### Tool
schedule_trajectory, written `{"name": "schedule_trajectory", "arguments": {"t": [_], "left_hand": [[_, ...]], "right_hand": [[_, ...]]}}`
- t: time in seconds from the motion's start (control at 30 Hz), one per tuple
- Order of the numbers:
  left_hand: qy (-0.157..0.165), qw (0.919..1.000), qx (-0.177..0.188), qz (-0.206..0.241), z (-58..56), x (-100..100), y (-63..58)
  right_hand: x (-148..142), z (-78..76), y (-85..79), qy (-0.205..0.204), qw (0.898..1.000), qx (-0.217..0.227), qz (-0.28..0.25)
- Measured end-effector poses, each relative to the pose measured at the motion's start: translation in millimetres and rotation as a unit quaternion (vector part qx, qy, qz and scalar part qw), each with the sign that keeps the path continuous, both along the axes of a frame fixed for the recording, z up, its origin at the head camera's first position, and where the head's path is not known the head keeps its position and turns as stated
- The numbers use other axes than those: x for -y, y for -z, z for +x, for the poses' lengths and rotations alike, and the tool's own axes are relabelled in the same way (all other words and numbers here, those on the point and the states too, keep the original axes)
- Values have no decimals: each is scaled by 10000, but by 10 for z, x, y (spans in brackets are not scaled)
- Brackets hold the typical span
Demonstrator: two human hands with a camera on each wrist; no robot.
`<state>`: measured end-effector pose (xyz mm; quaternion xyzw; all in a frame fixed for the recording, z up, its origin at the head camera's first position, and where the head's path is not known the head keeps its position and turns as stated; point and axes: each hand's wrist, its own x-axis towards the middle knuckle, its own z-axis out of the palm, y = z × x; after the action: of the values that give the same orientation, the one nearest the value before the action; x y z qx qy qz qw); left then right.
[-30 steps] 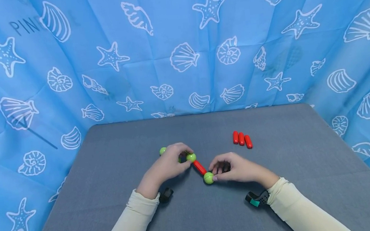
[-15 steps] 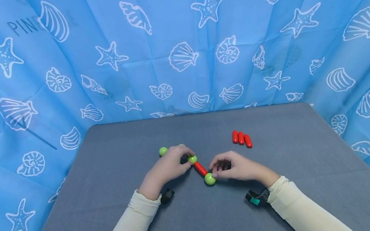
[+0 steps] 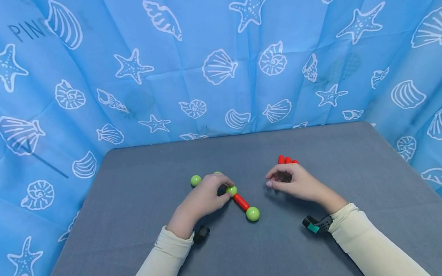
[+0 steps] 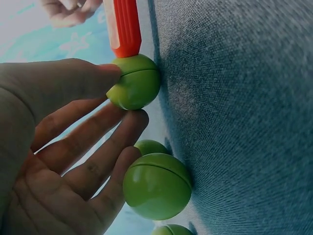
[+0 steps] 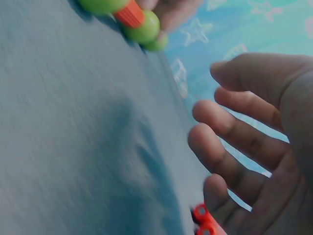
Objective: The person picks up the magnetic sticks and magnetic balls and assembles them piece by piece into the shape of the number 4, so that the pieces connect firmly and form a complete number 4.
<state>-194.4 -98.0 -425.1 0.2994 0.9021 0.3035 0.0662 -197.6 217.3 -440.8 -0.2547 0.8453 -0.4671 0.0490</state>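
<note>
My left hand (image 3: 206, 196) pinches a green ball (image 4: 134, 82) between thumb and fingers. A red rod (image 3: 242, 202) joins that ball to a second green ball (image 3: 252, 214) lying nearer to me on the table. My right hand (image 3: 300, 182) holds nothing; its fingers bend loosely above the table, right of the joined piece. Just beyond it lie three red rods (image 3: 281, 159), partly covered by the hand in the head view. More loose green balls (image 4: 157, 186) sit beside and behind my left hand, one of them (image 3: 196, 180) plainly seen at its far left.
A grey cloth-covered table (image 3: 149, 169) carries everything. Behind and along its sides hangs a blue curtain (image 3: 185, 84) printed with white shells and starfish. Dark bands are on both wrists, the right one (image 3: 316, 225) with a teal patch.
My right hand has let go of the near green ball and moved right and away toward the red rods. My left hand keeps its pinch, with the joined piece shifted slightly right.
</note>
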Motion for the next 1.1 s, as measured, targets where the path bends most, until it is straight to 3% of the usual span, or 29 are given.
{"name": "schedule_trajectory", "arguments": {"t": [0.27, 0.57, 0.77, 1.1], "left_hand": [[-30, 10000, 10, -78, 15, -15, 4], [23, 9999, -54, -96, 15, -24, 22], [60, 9999, -77, -92, 38, -31, 11], [98, 9999, -97, -76, 43, -66, 19]], "right_hand": [[-333, -110, -11, 1069, 9932, -418, 187], [-628, -194, 13, 1966, 9778, -280, 667], [-678, -217, 68, 2080, 9733, -30, 975], [-694, -224, 100, 2002, 9744, 51, 1018]]}}
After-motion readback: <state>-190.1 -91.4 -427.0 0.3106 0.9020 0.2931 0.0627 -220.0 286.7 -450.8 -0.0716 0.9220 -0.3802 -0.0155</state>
